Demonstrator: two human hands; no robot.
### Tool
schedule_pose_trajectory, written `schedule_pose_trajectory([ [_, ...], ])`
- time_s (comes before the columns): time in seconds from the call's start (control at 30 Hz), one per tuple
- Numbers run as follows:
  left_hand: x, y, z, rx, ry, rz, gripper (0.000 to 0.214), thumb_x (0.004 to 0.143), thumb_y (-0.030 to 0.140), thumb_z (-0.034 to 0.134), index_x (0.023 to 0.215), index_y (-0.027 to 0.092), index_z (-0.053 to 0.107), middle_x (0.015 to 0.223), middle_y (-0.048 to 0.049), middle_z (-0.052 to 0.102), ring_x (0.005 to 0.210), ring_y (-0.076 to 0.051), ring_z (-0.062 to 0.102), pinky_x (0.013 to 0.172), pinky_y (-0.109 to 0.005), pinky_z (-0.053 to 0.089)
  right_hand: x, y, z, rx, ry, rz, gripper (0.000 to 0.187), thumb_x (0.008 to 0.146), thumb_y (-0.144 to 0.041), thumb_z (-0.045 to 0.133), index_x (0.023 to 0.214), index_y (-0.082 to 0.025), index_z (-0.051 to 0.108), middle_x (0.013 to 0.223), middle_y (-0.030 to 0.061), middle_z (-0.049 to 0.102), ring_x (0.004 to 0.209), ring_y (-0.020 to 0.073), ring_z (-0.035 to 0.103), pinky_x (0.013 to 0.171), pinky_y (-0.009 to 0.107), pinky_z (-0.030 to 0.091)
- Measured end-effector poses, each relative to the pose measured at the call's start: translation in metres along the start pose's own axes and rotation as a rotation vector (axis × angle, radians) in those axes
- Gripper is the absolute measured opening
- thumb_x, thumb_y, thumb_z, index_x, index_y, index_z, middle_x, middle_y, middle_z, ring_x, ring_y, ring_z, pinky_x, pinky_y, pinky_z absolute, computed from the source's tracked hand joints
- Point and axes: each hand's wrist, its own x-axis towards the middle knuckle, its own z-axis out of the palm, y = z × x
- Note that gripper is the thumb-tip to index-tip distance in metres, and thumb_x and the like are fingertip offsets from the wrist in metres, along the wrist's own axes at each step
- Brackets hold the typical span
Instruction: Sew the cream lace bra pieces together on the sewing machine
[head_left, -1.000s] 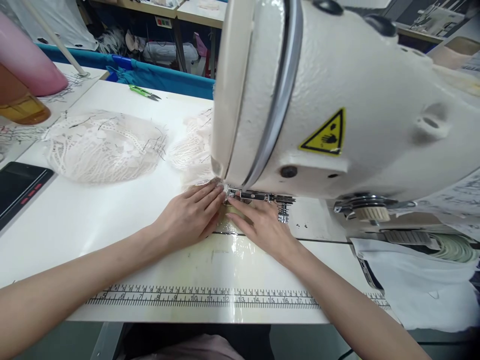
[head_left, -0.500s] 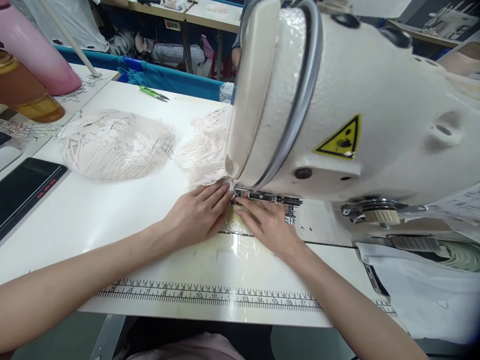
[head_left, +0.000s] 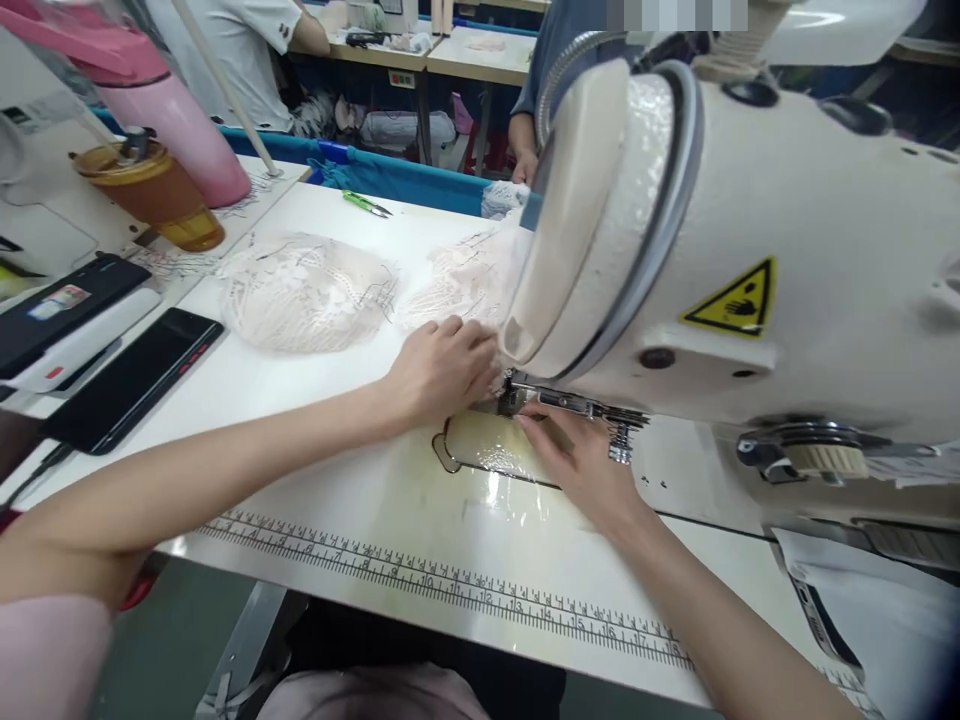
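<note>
A cream sewing machine (head_left: pixel 750 270) fills the right of the view. My left hand (head_left: pixel 442 370) is curled with its fingers closed at the left side of the presser foot (head_left: pixel 517 395), on pale lace fabric (head_left: pixel 472 285) that runs behind the machine head. What the fingers pinch is hidden. My right hand (head_left: pixel 581 460) lies flat on the shiny needle plate (head_left: pixel 487 455), its fingers stretched toward the foot. A second heap of lace (head_left: pixel 300 290) sits further left on the white table (head_left: pixel 225 400).
A printed ruler (head_left: pixel 450 585) runs along the table's near edge. Two phones (head_left: pixel 127 380) lie at the left, beside an amber cup (head_left: pixel 154 190) and a pink bottle (head_left: pixel 180 125). Green thread snips (head_left: pixel 366 204) lie at the back. Other people stand at benches behind.
My left hand slid up and back along the lace and curled shut beside the foot. The right hand stayed by the foot. The view swung up and left.
</note>
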Motion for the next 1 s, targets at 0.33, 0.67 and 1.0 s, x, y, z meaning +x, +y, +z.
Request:
schedule_pose_trajectory([
  [0.33,-0.006,-0.058,-0.019,0.110,0.020,-0.176,0.044,0.095,0.015,0.042,0.138,0.007,0.049,0.148,-0.0199,0.045,0.135,-0.032,0.047,0.108,-0.047,0.044,-0.001,0.009,-0.002,0.034,0.046,-0.074,0.026,0.095,-0.039,0.048,0.115,-0.034,0.063,0.106,0.0050,0.073,0.090,0.0272,0.071,0.076,0.045,0.058],
  [0.67,-0.103,-0.071,-0.036,-0.062,0.162,-0.262,0.026,0.099,0.028,0.047,0.107,0.018,0.070,0.119,-0.0069,0.070,0.116,-0.022,0.065,0.098,-0.043,0.055,0.001,0.007,-0.002,0.049,0.023,-0.091,0.029,0.095,-0.033,0.047,0.118,-0.032,0.064,0.114,0.0062,0.071,0.097,0.0253,0.069,0.080,0.043,0.057],
  [1.0,-0.092,0.039,-0.044,-0.473,-0.155,0.289,0.025,0.097,0.027,0.050,0.114,0.017,0.066,0.129,-0.0092,0.065,0.121,-0.022,0.060,0.105,-0.038,0.051,0.007,-0.012,-0.010,-0.052,0.061,-0.138,0.025,0.096,-0.024,0.049,0.115,-0.023,0.065,0.108,0.0052,0.074,0.095,0.0184,0.069,0.085,0.036,0.054],
])
